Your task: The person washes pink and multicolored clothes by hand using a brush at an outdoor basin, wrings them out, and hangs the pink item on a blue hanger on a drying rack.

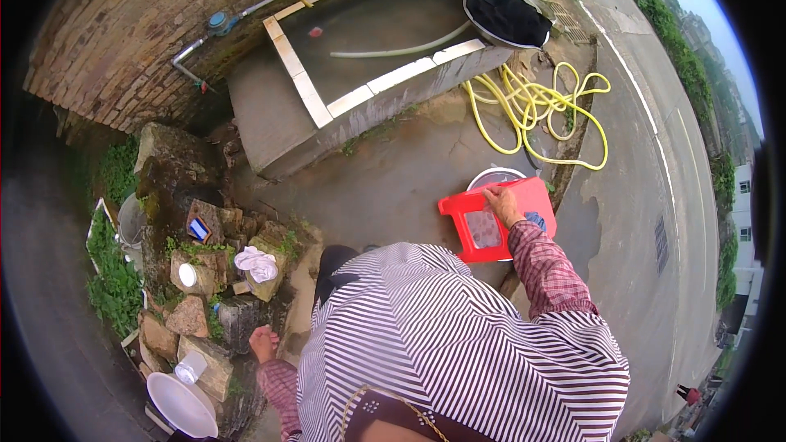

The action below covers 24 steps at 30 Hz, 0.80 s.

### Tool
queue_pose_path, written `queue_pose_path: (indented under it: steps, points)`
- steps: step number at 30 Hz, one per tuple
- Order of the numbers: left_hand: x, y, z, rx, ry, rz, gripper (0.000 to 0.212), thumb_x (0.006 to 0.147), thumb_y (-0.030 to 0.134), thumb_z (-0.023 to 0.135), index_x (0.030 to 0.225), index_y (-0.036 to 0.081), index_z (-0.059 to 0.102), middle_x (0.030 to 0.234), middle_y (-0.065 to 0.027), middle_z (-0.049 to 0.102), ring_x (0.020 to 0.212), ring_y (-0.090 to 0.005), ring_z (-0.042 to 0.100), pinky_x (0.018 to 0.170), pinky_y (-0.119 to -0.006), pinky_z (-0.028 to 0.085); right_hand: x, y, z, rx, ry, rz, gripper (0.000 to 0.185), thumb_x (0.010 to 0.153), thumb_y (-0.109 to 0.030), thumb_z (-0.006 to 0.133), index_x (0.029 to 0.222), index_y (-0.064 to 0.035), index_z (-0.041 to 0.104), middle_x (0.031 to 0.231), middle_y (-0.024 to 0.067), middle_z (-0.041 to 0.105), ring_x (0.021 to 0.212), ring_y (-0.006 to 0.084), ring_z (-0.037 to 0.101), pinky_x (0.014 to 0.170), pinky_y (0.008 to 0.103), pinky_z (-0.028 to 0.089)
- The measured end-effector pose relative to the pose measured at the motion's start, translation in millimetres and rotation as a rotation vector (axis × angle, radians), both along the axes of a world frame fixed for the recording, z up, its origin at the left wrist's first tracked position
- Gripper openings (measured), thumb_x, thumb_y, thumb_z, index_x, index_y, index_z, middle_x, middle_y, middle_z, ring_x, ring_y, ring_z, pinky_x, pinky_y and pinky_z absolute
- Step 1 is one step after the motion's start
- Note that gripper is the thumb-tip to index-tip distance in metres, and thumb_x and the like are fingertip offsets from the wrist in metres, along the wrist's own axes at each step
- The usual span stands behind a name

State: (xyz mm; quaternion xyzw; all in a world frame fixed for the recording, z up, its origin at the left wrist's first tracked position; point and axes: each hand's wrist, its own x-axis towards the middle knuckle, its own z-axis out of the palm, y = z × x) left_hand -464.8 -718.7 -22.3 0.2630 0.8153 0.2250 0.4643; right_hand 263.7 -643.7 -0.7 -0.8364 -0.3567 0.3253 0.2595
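Observation:
My right hand [503,206] grips the edge of a red plastic stool [476,255], which is tipped on its side. Behind the stool, a round basin [496,177] with a pale rim is partly hidden. Close to my right wrist shows a small blue thing [536,220], perhaps cloth. My left hand [264,344] hangs low at my side with its fingers curled, beside stacked stone blocks [241,322]; nothing shows in it, but its palm is hidden.
A water-filled concrete trough [402,78] stands ahead, a basin of black cloth [508,17] on its corner. A tangled yellow hose [522,112] lies on the wet ground. At left are a crumpled pale cloth [256,264], a brush [199,229] and a white basin [179,404].

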Motion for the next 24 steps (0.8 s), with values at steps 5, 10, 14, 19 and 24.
queue_pose_path:
  steps: [5, 10, 14, 19, 24]
  points:
    - [-12, 83, 19, 0.002, 0.101, -0.076, 0.011, 0.090, 0.017, 0.057, 0.085, 0.009, 0.061, 0.066, -0.0046, 0.063, 0.051, -0.0141, 0.060, 0.042, -0.028, 0.042, 1, -26, -24, -0.072, 0.178, -0.148, 0.037, 0.089, -0.029, 0.065, 0.106, 0.0043, 0.067, 0.079, 0.0099, 0.069, 0.062, 0.0175, 0.066, 0.059, 0.0287, 0.057]
    - [20, 130, 31, -0.081, 0.115, -0.275, 0.011, 0.085, 0.010, 0.052, 0.087, 0.008, 0.062, 0.068, -0.0073, 0.065, 0.051, -0.0161, 0.061, 0.042, -0.028, 0.043, 9, -35, -20, -0.105, 0.185, -0.344, 0.040, 0.088, -0.031, 0.067, 0.107, 0.0043, 0.067, 0.081, 0.0099, 0.068, 0.065, 0.0165, 0.066, 0.059, 0.0291, 0.056]
    - [31, 164, 25, -0.094, 0.053, -0.413, 0.015, 0.084, 0.009, 0.049, 0.089, 0.005, 0.063, 0.071, -0.0114, 0.067, 0.054, -0.0197, 0.064, 0.044, -0.031, 0.047, 21, 15, 11, -0.100, 0.067, -0.411, 0.041, 0.088, -0.033, 0.068, 0.110, 0.0016, 0.067, 0.082, 0.0094, 0.068, 0.066, 0.0149, 0.064, 0.060, 0.0278, 0.055]
    - [34, 218, -16, -0.309, -0.036, -0.336, 0.016, 0.090, 0.012, 0.050, 0.091, 0.002, 0.063, 0.073, -0.0141, 0.067, 0.056, -0.0230, 0.065, 0.047, -0.034, 0.051, 79, 98, 22, 0.118, 0.067, -0.492, 0.045, 0.088, -0.034, 0.067, 0.112, 0.0033, 0.065, 0.085, 0.0100, 0.068, 0.067, 0.0150, 0.064, 0.060, 0.0267, 0.054]
    - [11, 292, -29, -0.122, -0.311, -0.178, 0.017, 0.091, 0.014, 0.053, 0.091, 0.000, 0.062, 0.070, -0.0143, 0.066, 0.052, -0.0222, 0.063, 0.044, -0.033, 0.050, 128, 218, 59, 0.192, -0.086, -0.465, 0.048, 0.087, -0.033, 0.068, 0.117, 0.0033, 0.063, 0.082, 0.0093, 0.069, 0.067, 0.0127, 0.065, 0.062, 0.0247, 0.054]
